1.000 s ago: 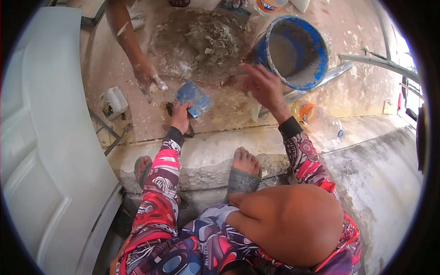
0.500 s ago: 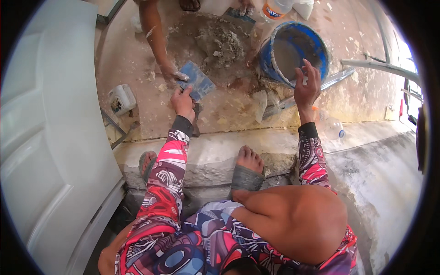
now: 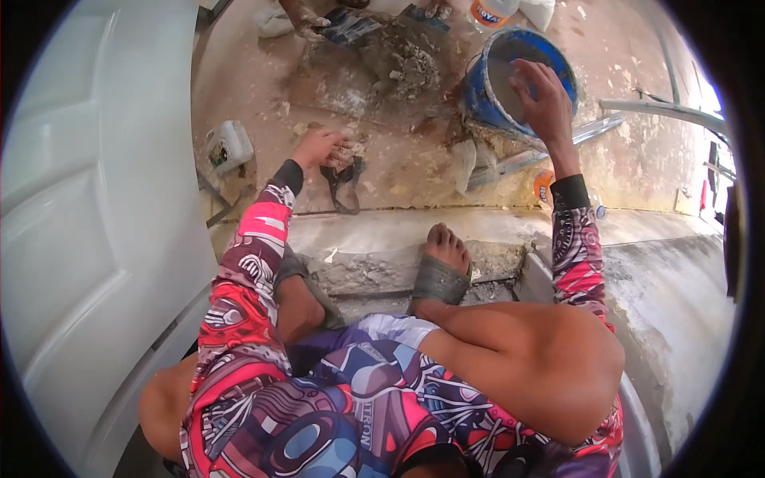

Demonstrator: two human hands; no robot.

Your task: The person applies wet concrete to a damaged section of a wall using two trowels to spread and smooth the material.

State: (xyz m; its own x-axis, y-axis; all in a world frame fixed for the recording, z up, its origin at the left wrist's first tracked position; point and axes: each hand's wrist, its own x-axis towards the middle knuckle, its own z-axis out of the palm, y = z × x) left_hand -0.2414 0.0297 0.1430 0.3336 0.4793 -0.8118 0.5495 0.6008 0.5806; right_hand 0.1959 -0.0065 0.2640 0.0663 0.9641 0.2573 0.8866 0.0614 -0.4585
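My left hand (image 3: 320, 148) is low over the dirty board, its fingers curled against a pale, crusty lump (image 3: 344, 157) that I cannot make out. Just below it lies a dark, strap-like piece (image 3: 344, 191). My right hand (image 3: 547, 99) hovers over the near right rim of a blue bucket (image 3: 476, 89), fingers apart and loosely bent, holding nothing. Grey slurry (image 3: 504, 84) fills part of the bucket. At the far side, a co-worker's hand (image 3: 309, 25) grips a blue flat scraper (image 3: 351, 27) beside a heap of wet grey mortar (image 3: 406, 68).
Another hand (image 3: 437, 8) is by a second dark blue blade (image 3: 424, 17). A white plastic container (image 3: 229, 146) stands left, near a white door (image 3: 88, 223). A metal bar (image 3: 590, 137) lies beside the bucket. Plastic bottles (image 3: 492, 11) and a concrete ledge (image 3: 358, 271) are around.
My left hand has come off the blue scraper, which the co-worker's hand has drawn away to the far side. My right hand has moved further over the bucket.
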